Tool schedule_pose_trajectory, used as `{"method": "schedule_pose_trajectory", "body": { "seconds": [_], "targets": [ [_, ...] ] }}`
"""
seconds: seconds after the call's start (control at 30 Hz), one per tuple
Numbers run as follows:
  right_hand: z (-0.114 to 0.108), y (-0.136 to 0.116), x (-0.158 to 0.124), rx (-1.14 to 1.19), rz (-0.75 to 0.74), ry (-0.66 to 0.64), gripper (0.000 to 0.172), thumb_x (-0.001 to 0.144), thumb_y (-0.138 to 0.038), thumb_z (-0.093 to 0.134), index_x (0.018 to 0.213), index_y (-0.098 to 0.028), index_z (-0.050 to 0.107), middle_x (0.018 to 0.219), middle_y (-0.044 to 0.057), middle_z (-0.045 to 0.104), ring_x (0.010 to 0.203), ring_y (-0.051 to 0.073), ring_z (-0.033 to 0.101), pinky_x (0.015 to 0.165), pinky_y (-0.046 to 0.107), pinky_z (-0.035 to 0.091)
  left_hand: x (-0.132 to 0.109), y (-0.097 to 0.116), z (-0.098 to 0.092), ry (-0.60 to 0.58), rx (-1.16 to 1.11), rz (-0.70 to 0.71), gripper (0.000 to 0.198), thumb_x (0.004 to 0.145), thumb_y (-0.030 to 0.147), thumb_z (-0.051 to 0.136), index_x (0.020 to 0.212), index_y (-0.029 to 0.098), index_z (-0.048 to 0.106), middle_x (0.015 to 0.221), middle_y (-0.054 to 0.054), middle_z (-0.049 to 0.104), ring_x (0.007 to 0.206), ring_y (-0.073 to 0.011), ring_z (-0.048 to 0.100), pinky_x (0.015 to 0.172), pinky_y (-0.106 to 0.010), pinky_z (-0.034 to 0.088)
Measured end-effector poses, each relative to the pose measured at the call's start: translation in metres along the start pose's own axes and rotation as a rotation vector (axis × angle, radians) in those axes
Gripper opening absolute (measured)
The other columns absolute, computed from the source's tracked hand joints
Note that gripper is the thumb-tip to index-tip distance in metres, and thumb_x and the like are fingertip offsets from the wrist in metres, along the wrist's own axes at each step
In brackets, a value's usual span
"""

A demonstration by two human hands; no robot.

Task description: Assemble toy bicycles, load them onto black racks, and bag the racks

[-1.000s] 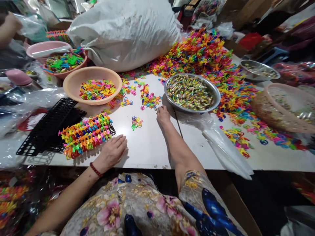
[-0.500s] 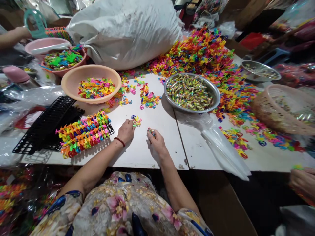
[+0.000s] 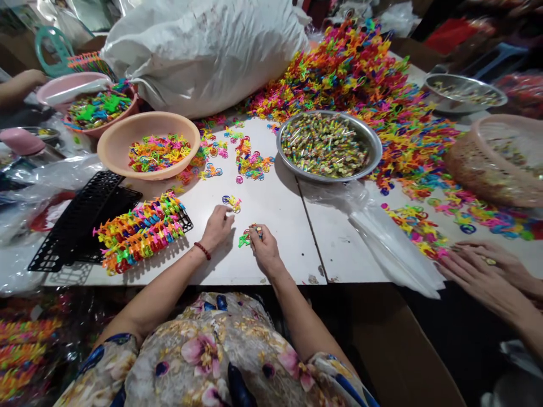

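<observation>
My left hand, with a dark red bead bracelet, hovers over the white table with loosely bent fingers apart and nothing visible in them. Just beyond its fingertips lie a few small plastic toy pieces, yellow, pink and blue. My right hand is closed on small tubes with multicoloured filling; how many is hidden by the fingers. A green plastic toy piece is at its fingertips, on the left side. Left of my hands, rows of finished-looking colourful toys stand in a black rack.
A peach bowl holds toy pieces; a metal bowl holds filled tubes. Behind them are a large white sack and a heap of toy pieces. Plastic bags lie right, near another person's hands.
A green toy piece now shows by my right fingertips. My left hand has opened slightly, drawn back from the loose pieces. The other person's hands have moved onto the table edge at right.
</observation>
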State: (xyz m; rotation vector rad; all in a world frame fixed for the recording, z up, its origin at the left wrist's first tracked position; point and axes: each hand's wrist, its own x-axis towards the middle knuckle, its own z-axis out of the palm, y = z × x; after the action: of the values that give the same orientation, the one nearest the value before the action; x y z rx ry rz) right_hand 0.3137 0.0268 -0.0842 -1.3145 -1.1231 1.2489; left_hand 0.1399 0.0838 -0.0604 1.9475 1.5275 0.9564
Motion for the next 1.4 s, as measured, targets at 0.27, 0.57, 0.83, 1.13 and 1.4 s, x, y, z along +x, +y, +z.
{"method": "schedule_pose_trajectory", "body": {
  "seconds": [0.27,0.57,0.83,1.13,1.4],
  "targets": [
    [0.0,-0.002,-0.004,0.002,0.006,0.039,0.043,0.084,-0.057,0.062,0.106,-0.02,0.063,0.062,-0.003,0.058,0.046,0.01,0.045,0.041,0.021,0.035,0.068,-0.019,0.002,-0.211,0.373,0.052,0.021,0.091,0.031,0.055,0.104,0.019,0.066,0.117,-0.013,0.06,0.118,-0.0297,0.045,0.103,-0.045,0.037],
    [0.001,0.0,-0.002,0.016,0.027,0.013,0.043,0.082,-0.055,0.066,0.107,-0.019,0.066,0.063,-0.004,0.058,0.047,0.008,0.045,0.042,0.019,0.035,0.018,-0.004,-0.002,-0.28,0.168,-0.084,0.026,0.078,0.027,0.064,0.102,0.017,0.062,0.093,-0.007,0.062,0.093,-0.0233,0.053,0.087,-0.037,0.044],
    [0.004,-0.02,-0.016,-0.024,-0.01,-0.009,0.038,0.083,-0.053,0.066,0.1,-0.02,0.068,0.077,0.001,0.065,0.066,0.012,0.056,0.058,0.023,0.047,-0.019,0.012,-0.015,0.005,-0.601,-0.528,0.029,0.076,0.042,0.068,0.07,0.02,0.05,0.062,0.004,0.046,0.058,-0.0106,0.041,0.055,-0.023,0.033],
    [0.032,-0.036,-0.026,-0.053,0.003,-0.066,0.037,0.083,-0.053,0.065,0.101,-0.02,0.068,0.068,-0.001,0.06,0.059,0.012,0.053,0.055,0.024,0.044,-0.048,0.046,-0.026,0.054,-1.031,-0.712,0.034,0.072,0.043,0.071,0.084,0.02,0.05,0.065,0.005,0.05,0.052,-0.007,0.044,0.046,-0.019,0.032],
    [0.039,-0.035,-0.029,-0.059,-0.061,-0.065,0.036,0.084,-0.054,0.065,0.094,-0.02,0.071,0.073,0.001,0.063,0.064,0.013,0.056,0.062,0.025,0.047,-0.058,0.056,-0.035,-0.034,-0.932,-0.688,0.029,0.08,0.034,0.058,0.106,0.023,0.049,0.073,0.004,0.057,0.055,-0.0089,0.049,0.048,-0.019,0.037]
  ]
}}
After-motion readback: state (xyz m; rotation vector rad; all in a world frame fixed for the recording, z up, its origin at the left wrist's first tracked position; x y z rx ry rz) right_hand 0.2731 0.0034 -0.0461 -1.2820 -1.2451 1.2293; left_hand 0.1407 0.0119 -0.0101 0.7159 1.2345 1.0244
